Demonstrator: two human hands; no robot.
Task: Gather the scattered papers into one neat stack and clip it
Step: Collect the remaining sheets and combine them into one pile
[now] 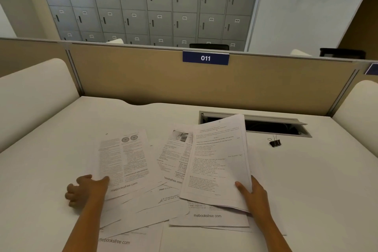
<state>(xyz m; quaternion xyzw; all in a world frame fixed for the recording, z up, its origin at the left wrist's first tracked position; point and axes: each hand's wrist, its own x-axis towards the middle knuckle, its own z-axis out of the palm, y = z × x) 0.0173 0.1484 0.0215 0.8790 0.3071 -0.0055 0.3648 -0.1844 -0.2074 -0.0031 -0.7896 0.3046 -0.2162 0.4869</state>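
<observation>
Several printed papers lie scattered and overlapping on the white desk (61,139). My right hand (252,190) grips the right edge of a thin stack of papers (218,159), lifted and tilted above the others. My left hand (86,188) pinches the lower left edge of a sheet with two round figures (124,157). Another sheet with a photo (176,149) lies between them, partly covered by the lifted stack. More sheets (206,216) spread toward me under both arms. A black binder clip (275,142) sits alone on the desk, right of the papers.
An open cable tray slot (276,127) is cut into the desk behind the clip. A tan divider panel (163,80) with a blue "011" label (205,58) closes the far side. White side partitions (30,92) flank the desk. Grey lockers (143,2) stand beyond.
</observation>
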